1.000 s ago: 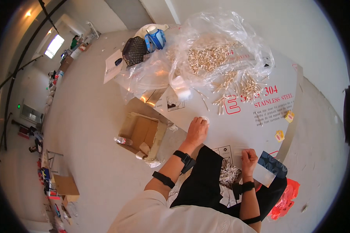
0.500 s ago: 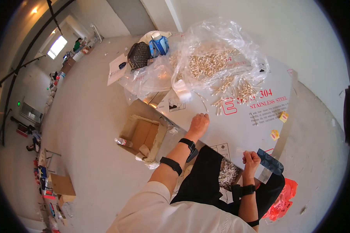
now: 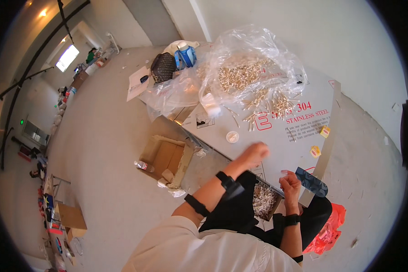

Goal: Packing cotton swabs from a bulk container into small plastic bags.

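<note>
My left hand (image 3: 255, 154) is over the near part of the grey-white table sheet (image 3: 254, 144), its fingers smeared by motion. To its left stands a small round white tub (image 3: 232, 137). My right hand (image 3: 291, 185) is at the table's near edge, fingers pinched together with a small pale, see-through bit at the tips, too small to name. Below, at my lap, a box of loose cotton swabs (image 3: 264, 199) sits partly under the table edge. Farther back lies a heap of cotton swabs (image 3: 240, 77) in a large clear plastic bag (image 3: 276, 43), some spilling toward me.
Two small yellow boxes (image 3: 315, 151) lie near the right edge, with a dark patterned pouch (image 3: 312, 182) nearer me. An open cardboard box (image 3: 164, 158) stands left. A brown bag (image 3: 163, 68) and blue-sleeved bottle (image 3: 185, 56) are at the back left. A red plastic bag (image 3: 328, 231) lies right.
My left hand has moved right and a little nearer, uncovering the round white tub. The right hand stays almost in place, still pinched. The view has shifted slightly.
</note>
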The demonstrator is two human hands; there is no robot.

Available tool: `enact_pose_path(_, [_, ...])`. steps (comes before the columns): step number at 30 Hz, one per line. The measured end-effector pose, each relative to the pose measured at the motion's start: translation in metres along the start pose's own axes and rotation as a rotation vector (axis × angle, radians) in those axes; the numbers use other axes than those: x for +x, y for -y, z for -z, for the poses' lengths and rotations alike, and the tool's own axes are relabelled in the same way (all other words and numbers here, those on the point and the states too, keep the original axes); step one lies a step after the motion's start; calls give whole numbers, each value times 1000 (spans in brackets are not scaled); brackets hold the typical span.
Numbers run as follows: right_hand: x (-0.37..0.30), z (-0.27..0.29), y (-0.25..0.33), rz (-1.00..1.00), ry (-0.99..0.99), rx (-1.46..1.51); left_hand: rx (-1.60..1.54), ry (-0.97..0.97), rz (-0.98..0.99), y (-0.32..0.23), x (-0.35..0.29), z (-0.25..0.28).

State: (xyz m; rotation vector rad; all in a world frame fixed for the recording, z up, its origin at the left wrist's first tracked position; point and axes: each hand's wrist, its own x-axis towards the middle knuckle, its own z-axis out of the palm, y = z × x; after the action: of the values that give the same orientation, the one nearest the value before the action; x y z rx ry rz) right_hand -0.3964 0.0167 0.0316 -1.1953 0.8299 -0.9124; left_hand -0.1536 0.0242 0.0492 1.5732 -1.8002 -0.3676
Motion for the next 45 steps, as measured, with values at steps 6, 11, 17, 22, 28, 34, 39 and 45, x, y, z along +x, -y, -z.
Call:
enact_pose_path(6, [-8,28,-4,9,183,-184,-334,283,140,-74,-15,-45])
enact_pose_path(11, [-21,42,-8,-291,202,-181,-456,314,273,-86,-22,-54])
enact_pose_path(17, [-35,18,17,355,-446,-552,-293,143,233,-87,-27,-80])
enact_pose_path(22, [-42,36,11,-170,-66,91,-484,72,277,-102,-25,-95])
enact_pose_path(28, [-49,43,11,-155,-36,392,-815,167,429,-126,-17,-86])
enact_pose_path(34, [-50,48,4,-142,-36,388,-1056,269,567,-125,-15,-88])
enact_pose_path(39, [-51,49,5,-157,-90,399,-1187,300,668,-120,-18,-95])
enact_pose_path(45, [-54,52,3,-168,-116,346,-1209,322,671,-124,-24,-100])
